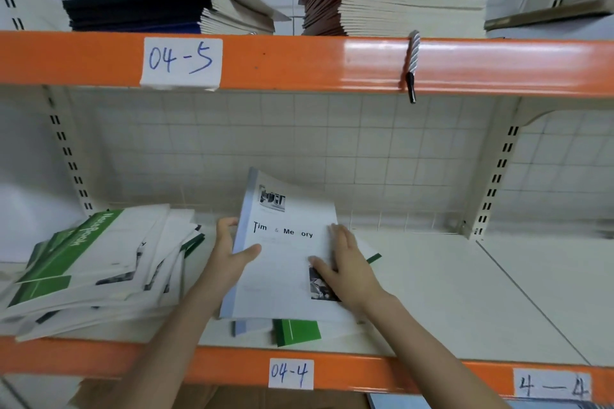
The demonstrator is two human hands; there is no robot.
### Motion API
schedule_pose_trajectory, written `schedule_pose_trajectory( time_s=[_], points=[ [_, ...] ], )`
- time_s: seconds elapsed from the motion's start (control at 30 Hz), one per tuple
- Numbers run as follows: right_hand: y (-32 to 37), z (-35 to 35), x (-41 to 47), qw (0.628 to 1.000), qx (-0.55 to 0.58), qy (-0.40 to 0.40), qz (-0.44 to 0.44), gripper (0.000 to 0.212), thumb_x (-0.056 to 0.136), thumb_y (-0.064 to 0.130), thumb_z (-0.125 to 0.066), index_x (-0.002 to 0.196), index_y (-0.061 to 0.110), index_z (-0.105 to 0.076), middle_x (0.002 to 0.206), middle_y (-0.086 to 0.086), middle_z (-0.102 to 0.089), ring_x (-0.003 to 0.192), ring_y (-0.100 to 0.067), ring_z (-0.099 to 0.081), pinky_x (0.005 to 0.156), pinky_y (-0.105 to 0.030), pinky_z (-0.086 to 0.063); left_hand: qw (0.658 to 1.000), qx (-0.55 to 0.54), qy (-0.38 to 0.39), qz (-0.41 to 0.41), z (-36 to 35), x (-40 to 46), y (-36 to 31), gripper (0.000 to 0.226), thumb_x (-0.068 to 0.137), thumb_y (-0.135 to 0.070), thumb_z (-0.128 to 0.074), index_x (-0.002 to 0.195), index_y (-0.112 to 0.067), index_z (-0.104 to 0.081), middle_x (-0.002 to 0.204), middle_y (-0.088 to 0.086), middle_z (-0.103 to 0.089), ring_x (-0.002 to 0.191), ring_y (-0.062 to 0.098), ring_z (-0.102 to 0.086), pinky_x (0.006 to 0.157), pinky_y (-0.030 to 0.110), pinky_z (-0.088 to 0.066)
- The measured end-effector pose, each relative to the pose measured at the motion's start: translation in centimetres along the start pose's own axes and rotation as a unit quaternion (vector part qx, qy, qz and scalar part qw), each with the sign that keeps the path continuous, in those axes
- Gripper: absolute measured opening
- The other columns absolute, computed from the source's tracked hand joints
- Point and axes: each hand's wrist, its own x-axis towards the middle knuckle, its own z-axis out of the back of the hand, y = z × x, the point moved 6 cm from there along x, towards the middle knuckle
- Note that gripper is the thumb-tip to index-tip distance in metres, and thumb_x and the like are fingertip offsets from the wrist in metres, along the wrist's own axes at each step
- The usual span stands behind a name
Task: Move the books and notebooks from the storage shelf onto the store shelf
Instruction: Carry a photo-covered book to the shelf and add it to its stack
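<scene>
Head view: white notebook (282,262) on shelf 04-4 (465,292), atop a small pile. Left hand (229,252) grips its left spine edge, thumb on cover, fingers curled behind. Right hand (345,266) presses flat, fingers spread, on right side. Long axis runs front-to-back, far end lifted, title upright.

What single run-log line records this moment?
left hand: grips white notebook | right hand: flat on its cover | notebook: tilted above shelf 04-4 | messy pile: to its left
</scene>
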Motion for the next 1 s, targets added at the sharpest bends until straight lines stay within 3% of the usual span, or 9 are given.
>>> schedule_pose_trajectory(
  time_s=[0.13, 0.27, 0.43, 0.57, 0.63, 0.73, 0.8, 0.9, 1.0],
  points=[
    [-1.7, 1.9, -0.1, 0.967, 0.195, -0.092, -0.133, 0.050, 0.093, 0.032, -0.057, 0.131, 0.005, -0.042, 0.118, -0.007, -0.056, 0.099, -0.019, -0.060, 0.086, -0.029, -0.046, 0.997, -0.077, -0.008, 0.023, 0.0, -0.3, -0.6, 0.041, 0.092, -0.003, -0.056, 0.123, -0.017, -0.033, 0.093, -0.012, -0.053, 0.077, -0.001, -0.050, 0.058, 0.016, -0.037],
    [-1.3, 1.4, -1.0, 0.873, 0.427, 0.002, -0.235, 0.027, 0.097, 0.027, -0.051, 0.111, 0.005, -0.055, 0.097, -0.013, -0.068, 0.074, -0.022, -0.066, 0.060, -0.025, -0.053, 0.993, -0.112, 0.007, 0.047, -0.9, -0.3, -0.7, 0.041, 0.091, -0.001, -0.057, 0.121, -0.018, -0.035, 0.100, -0.005, -0.058, 0.079, 0.002, -0.054, 0.062, 0.018, -0.039],
    [-1.9, 2.9, -1.9, 0.867, 0.453, -0.016, -0.208, 0.021, 0.098, 0.017, -0.050, 0.115, 0.005, -0.055, 0.106, -0.020, -0.068, 0.076, -0.026, -0.066, 0.059, -0.029, -0.056, 0.993, -0.093, 0.012, 0.069, -2.3, -0.1, -0.6, 0.033, 0.092, -0.004, -0.056, 0.118, -0.013, -0.038, 0.106, 0.005, -0.058, 0.083, 0.013, -0.055, 0.070, 0.021, -0.044],
    [-3.7, 4.6, -3.1, 0.861, 0.458, -0.028, -0.220, 0.018, 0.097, 0.018, -0.053, 0.111, 0.009, -0.057, 0.100, -0.016, -0.071, 0.074, -0.024, -0.070, 0.060, -0.028, -0.055, 0.998, -0.043, 0.005, 0.035, -3.2, 0.1, -1.2, 0.017, 0.100, -0.022, -0.042, 0.104, -0.014, -0.058, 0.111, 0.008, -0.064, 0.095, 0.021, -0.059, 0.082, 0.031, -0.044],
    [-4.8, 5.6, -3.8, 0.858, 0.458, -0.042, -0.229, 0.018, 0.096, 0.018, -0.054, 0.111, 0.008, -0.058, 0.101, -0.017, -0.071, 0.078, -0.026, -0.070, 0.064, -0.029, -0.055, 0.994, 0.101, 0.012, -0.035, -3.5, 0.3, -1.7, 0.024, 0.102, -0.021, -0.038, 0.110, -0.019, -0.061, 0.116, 0.006, -0.065, 0.102, 0.023, -0.061, 0.086, 0.033, -0.045],
    [-6.3, 7.0, -5.0, 0.864, 0.433, -0.069, -0.247, 0.020, 0.096, 0.020, -0.054, 0.111, 0.007, -0.057, 0.101, -0.019, -0.071, 0.080, -0.028, -0.071, 0.062, -0.027, -0.055, 0.882, 0.450, 0.045, -0.130, -5.6, 0.3, -1.7, 0.045, 0.102, -0.026, -0.033, 0.144, -0.012, -0.034, 0.147, 0.009, -0.040, 0.131, 0.025, -0.041, 0.106, 0.036, -0.037],
    [-7.2, 7.8, -5.8, 0.866, 0.419, -0.090, -0.257, 0.019, 0.096, 0.019, -0.054, 0.109, 0.006, -0.056, 0.101, -0.021, -0.070, 0.077, -0.028, -0.070, 0.058, -0.025, -0.054, 0.811, 0.561, 0.071, -0.148, -7.3, 0.1, -1.5, 0.056, 0.100, -0.018, -0.034, 0.151, -0.011, -0.014, 0.158, 0.010, -0.014, 0.144, 0.027, -0.017, 0.117, 0.038, -0.021],
    [-8.6, 9.2, -7.2, 0.861, 0.414, -0.116, -0.271, 0.019, 0.096, 0.018, -0.055, 0.109, 0.004, -0.056, 0.094, -0.019, -0.071, 0.069, -0.024, -0.069, 0.053, -0.024, -0.052, 0.769, 0.604, 0.099, -0.185, -10.0, -0.4, -2.2, 0.075, 0.088, 0.002, -0.046, 0.151, -0.010, -0.006, 0.157, 0.010, -0.016, 0.144, 0.026, -0.019, 0.116, 0.035, -0.022],
    [-9.9, 10.9, -8.8, 0.855, 0.415, -0.131, -0.283, 0.016, 0.096, 0.018, -0.054, 0.108, 0.007, -0.057, 0.089, -0.015, -0.071, 0.063, -0.021, -0.069, 0.050, -0.022, -0.050, 0.772, 0.587, 0.117, -0.213, -12.6, -0.7, -3.1, 0.076, 0.085, 0.002, -0.049, 0.150, -0.012, -0.011, 0.148, 0.007, -0.033, 0.133, 0.022, -0.037, 0.106, 0.031, -0.035]
  ],
)
